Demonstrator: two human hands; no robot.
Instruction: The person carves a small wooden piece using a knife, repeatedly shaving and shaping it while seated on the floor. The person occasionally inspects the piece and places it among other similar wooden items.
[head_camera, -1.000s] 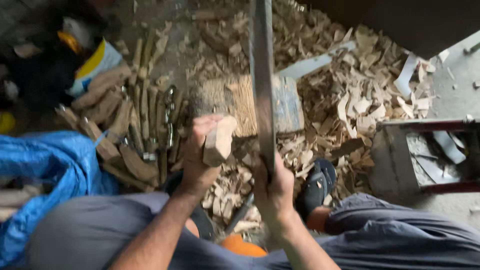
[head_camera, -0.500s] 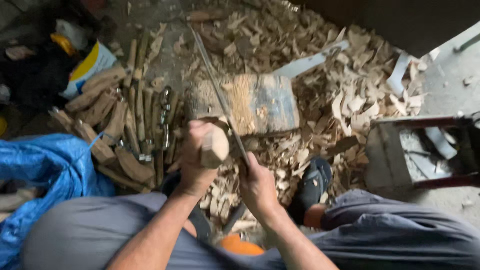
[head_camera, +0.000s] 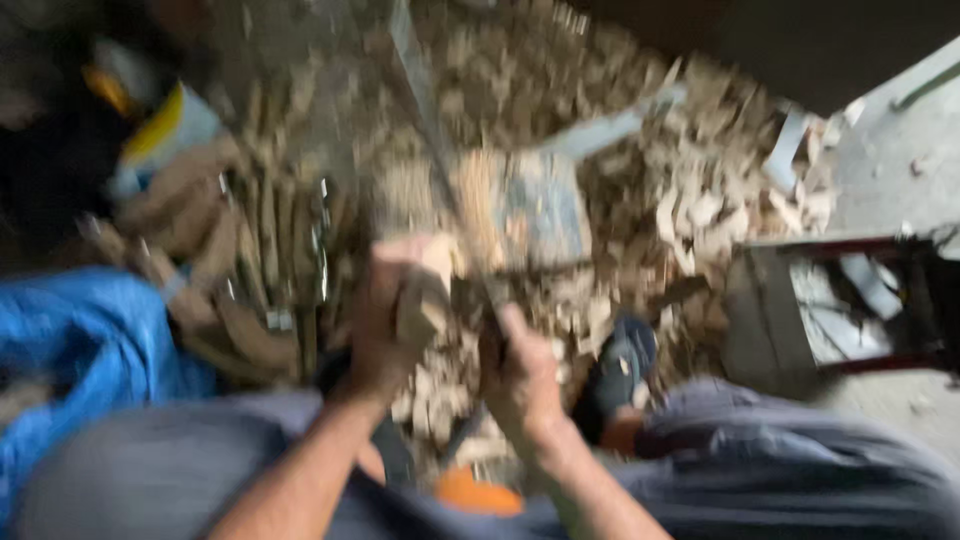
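Head view, heavily motion-blurred. Mid-chop, by the look of it: trimming a wood piece (head_camera: 425, 295) with a long blade (head_camera: 430, 130). Left hand (head_camera: 385, 325) at frame centre, fingers wrapped tight around the wood piece, held upright over the chopping block (head_camera: 525, 205). Right hand (head_camera: 520, 375) just right of it, fingers closed on the blade's handle, blade slanting toward upper centre. Next move likely calls for a controlled stroke along the piece's edge, clear of the left fingers; risky given how close. Wood piece: pale, short, chunky, exact shape lost in blur. Wood chips (head_camera: 700, 200) all over upper right. Row of cut sticks (head_camera: 250, 250) at centre left, blue sheet (head_camera: 90, 350) at lower left, metal frame (head_camera: 840, 310) at right.
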